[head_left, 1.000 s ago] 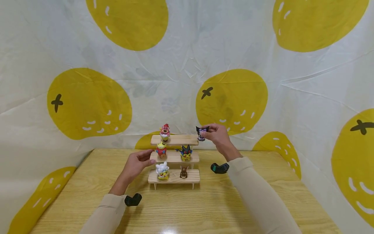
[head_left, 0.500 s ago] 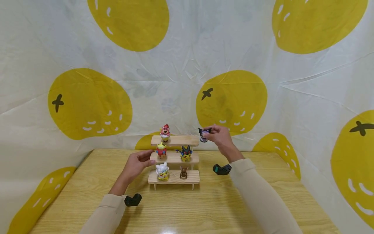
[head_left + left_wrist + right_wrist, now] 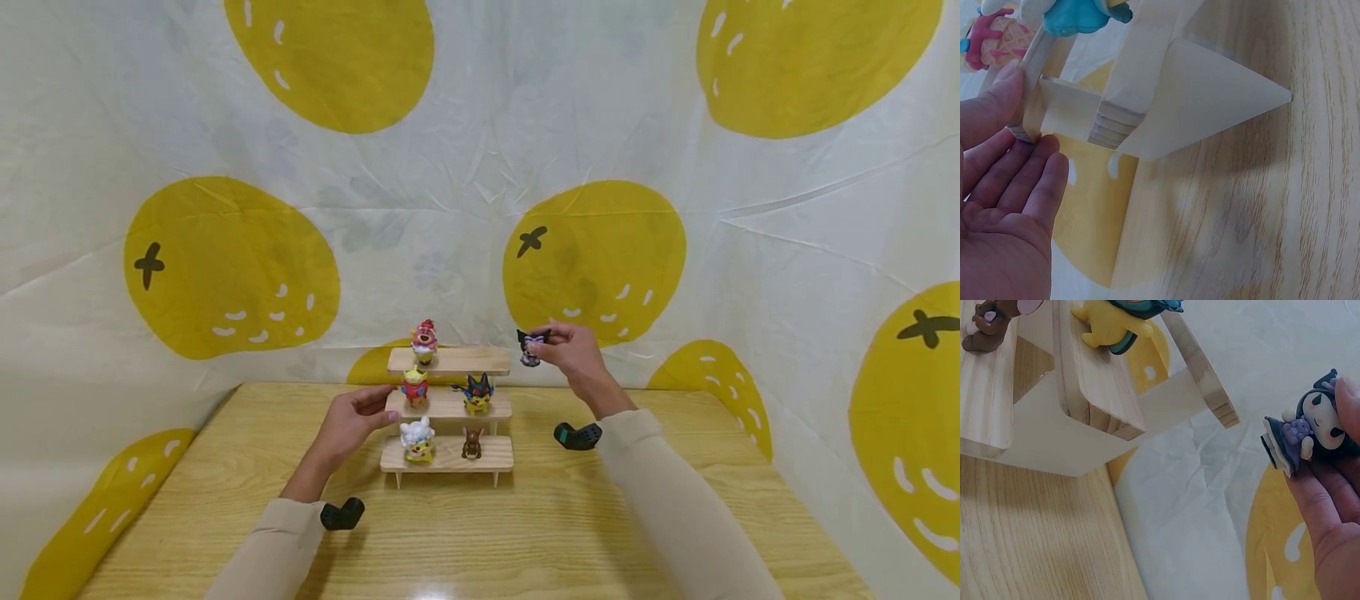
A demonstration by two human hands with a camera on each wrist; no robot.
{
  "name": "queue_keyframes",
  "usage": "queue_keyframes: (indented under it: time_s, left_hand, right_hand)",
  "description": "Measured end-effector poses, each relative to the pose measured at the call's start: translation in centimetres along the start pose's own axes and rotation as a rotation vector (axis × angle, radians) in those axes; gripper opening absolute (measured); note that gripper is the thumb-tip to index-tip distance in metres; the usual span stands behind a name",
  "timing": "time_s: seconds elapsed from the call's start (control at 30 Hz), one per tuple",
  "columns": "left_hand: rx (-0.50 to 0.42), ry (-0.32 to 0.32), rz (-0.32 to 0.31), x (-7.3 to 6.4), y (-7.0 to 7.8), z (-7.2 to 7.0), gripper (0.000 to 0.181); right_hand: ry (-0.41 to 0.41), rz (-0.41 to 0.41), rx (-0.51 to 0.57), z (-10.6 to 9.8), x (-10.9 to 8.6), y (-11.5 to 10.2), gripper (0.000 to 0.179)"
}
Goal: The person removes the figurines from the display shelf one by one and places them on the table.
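A small figurine (image 3: 529, 348) with black pointed ears is pinched between the thumb and fingers of my right hand (image 3: 576, 360). It is held in the air just right of the top tier. The right wrist view shows its white face and purple bow, with the thumb over the head. My left hand (image 3: 347, 427) holds the left end of the middle tier of a three-tier wooden display stand (image 3: 450, 361). In the left wrist view, the thumb lies on one side of the board (image 3: 1034, 106) and the fingers on the other.
On the top tier stands a pink bear figurine (image 3: 424, 342). The middle tier bears a red-clad figurine (image 3: 415, 388) and a black-and-yellow one (image 3: 477, 395). Below are a white-and-yellow figurine (image 3: 417, 440) and a brown one (image 3: 472, 444). A patterned cloth (image 3: 420, 250) hangs behind the table (image 3: 450, 533).
My right hand has drifted right and slightly down with the figurine, widening the gap from the top tier. My left hand stays on the stand.
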State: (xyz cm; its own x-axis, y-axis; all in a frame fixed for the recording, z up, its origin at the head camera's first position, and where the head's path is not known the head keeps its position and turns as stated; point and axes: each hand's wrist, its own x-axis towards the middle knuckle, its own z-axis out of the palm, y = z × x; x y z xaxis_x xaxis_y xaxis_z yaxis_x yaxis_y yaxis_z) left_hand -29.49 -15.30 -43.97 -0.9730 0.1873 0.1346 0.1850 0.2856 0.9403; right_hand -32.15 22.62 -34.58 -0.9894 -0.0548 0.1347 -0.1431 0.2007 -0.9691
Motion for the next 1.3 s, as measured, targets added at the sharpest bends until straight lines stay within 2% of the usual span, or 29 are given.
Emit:
queue_keyframes:
  time_s: [0.33,0.93,1.3]
  left_hand:
    - [0.011,-0.004,-0.010,0.3,-0.1,0.0,0.059]
    - [0.013,-0.001,-0.007,0.3,-0.1,0.0,0.058]
    - [0.020,-0.004,-0.026,0.3,0.1,-0.1,0.058]
  right_hand:
    - [0.039,0.029,-0.035,-1.0,-0.2,0.2,0.035]
    - [0.039,0.024,-0.058,-2.2,-1.1,0.2,0.038]
    - [0.047,0.031,-0.026,-3.1,-1.4,0.5,0.040]
